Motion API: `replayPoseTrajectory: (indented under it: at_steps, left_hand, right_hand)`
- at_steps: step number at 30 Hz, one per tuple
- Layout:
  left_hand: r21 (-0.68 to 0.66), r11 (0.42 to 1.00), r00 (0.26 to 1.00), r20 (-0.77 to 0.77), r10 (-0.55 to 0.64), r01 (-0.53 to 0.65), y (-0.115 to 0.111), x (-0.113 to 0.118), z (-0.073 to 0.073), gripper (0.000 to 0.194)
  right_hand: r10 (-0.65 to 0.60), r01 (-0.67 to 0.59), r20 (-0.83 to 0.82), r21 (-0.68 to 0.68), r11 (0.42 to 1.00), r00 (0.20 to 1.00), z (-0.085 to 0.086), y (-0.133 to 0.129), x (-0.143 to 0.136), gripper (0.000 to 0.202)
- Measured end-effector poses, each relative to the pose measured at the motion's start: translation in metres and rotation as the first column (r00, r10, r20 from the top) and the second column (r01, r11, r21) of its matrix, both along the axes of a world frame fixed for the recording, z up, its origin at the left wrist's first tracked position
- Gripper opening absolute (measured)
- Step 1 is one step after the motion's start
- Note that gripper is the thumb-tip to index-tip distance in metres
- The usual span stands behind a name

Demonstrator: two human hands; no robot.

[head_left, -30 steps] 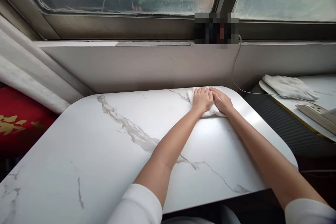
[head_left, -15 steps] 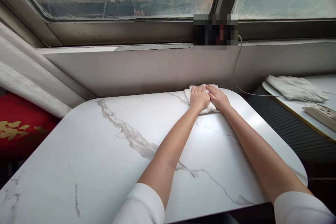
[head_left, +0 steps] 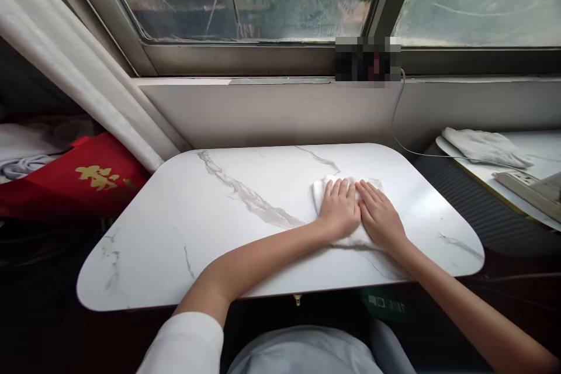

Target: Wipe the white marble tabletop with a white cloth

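Observation:
A folded white cloth (head_left: 322, 190) lies on the white marble-patterned table (head_left: 175, 198), right of its middle. My left hand (head_left: 340, 208) rests flat on the cloth, fingers stretched out and pointing away from me. Beside it, touching it, my right hand (head_left: 382, 214) also lies flat on the cloth with its fingers extended. Both palms press down on top, hiding much of the cloth. Neither hand is wrapped round anything.
At the right, a second table (head_left: 543, 143) bears another white cloth (head_left: 488, 148) and a power strip (head_left: 521, 187). A thin cable (head_left: 397, 108) hangs from the sill. A red bag (head_left: 109, 178) and a curtain (head_left: 92, 58) are at the left.
Both hands and the cloth have come from the table's far edge toward me. My left elbow is more bent. The view has shifted, showing more of the near edge and the red bag.

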State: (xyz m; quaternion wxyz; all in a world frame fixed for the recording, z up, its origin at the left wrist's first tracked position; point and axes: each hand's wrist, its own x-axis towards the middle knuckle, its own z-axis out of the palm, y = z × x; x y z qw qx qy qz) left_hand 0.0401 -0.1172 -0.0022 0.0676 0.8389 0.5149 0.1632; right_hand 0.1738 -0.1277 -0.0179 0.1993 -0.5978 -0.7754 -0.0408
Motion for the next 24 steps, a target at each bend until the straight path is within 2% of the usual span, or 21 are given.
replayPoseTrajectory:
  at_steps: [3,6,9,12,15,18,21,24]
  left_hand:
    - [-0.009,1.0,1.0,-0.016,-0.027,0.027,-0.033,-0.013,0.002,0.053]
    - [-0.008,0.999,0.998,-0.04,-0.051,0.051,-0.058,-0.028,0.003,0.055]
    - [-0.014,0.999,0.997,-0.056,-0.049,0.048,-0.071,-0.041,0.004,0.055]
    - [-0.02,0.999,0.997,-0.061,-0.037,0.036,-0.073,-0.05,0.004,0.055]
    - [-0.023,1.0,0.998,-0.059,-0.013,0.012,-0.066,-0.055,0.003,0.055]
    - [-0.021,0.999,0.998,-0.047,0.035,-0.037,-0.047,-0.059,0.002,0.054]
    - [-0.016,0.994,0.994,-0.021,0.104,-0.104,-0.017,-0.065,0.001,0.053]
    - [0.006,0.985,0.985,0.002,0.175,-0.175,0.023,-0.074,0.0,0.05]
  right_hand:
    - [0.023,-0.023,-0.006,0.009,1.0,1.0,0.0,-0.036,-0.011,0.052]
    - [0.065,-0.064,-0.013,0.039,0.997,0.998,0.0,-0.059,-0.022,0.055]
    - [0.103,-0.102,-0.011,0.053,0.993,0.995,0.0,-0.07,-0.033,0.057]
    - [0.125,-0.125,0.001,0.033,0.992,0.992,0.0,-0.069,-0.04,0.058]
    - [0.147,-0.147,0.004,-0.001,0.989,0.989,0.001,-0.056,-0.047,0.056]
    - [0.166,-0.166,-0.005,-0.036,0.985,0.986,0.003,-0.033,-0.054,0.053]
    - [0.161,-0.162,-0.029,-0.044,0.986,0.986,0.004,0.003,-0.066,0.051]
    - [0.155,-0.156,-0.048,-0.019,0.988,0.987,0.004,0.048,-0.079,0.05]
